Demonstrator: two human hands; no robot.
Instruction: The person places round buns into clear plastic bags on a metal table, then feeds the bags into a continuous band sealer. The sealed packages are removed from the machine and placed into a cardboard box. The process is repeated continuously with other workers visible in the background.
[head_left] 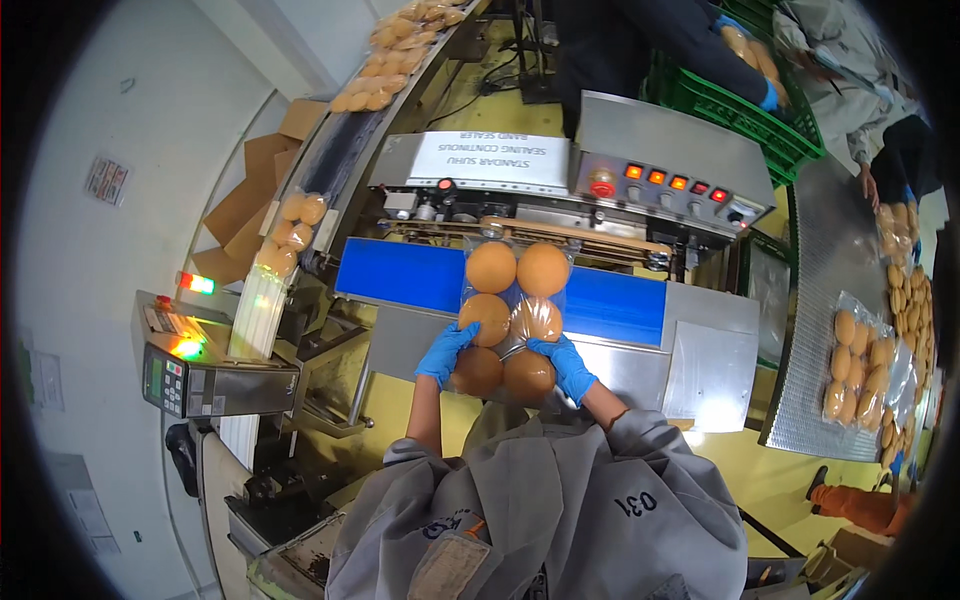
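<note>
A clear plastic bag of round brown buns [534, 318] lies lengthwise before me, with several buns in two columns. Its far end reaches across the blue conveyor belt [400, 272] to the front of the sealing machine [650, 150]. My left hand [447, 353], in a blue glove, grips the bag's left edge. On the right edge, my blue-gloved right hand [563, 365] is closed with its fingers on the plastic. The bag's near end lies close to my grey smock [540, 490].
Left of me runs a conveyor [340, 160] carrying bagged buns [290, 235], beside a control box [180, 375] with lit lamps. Cardboard boxes [250, 195] stand behind it. At right, a metal table [800, 390] holds bagged buns [855, 365]. Co-workers stand near a green crate [730, 110].
</note>
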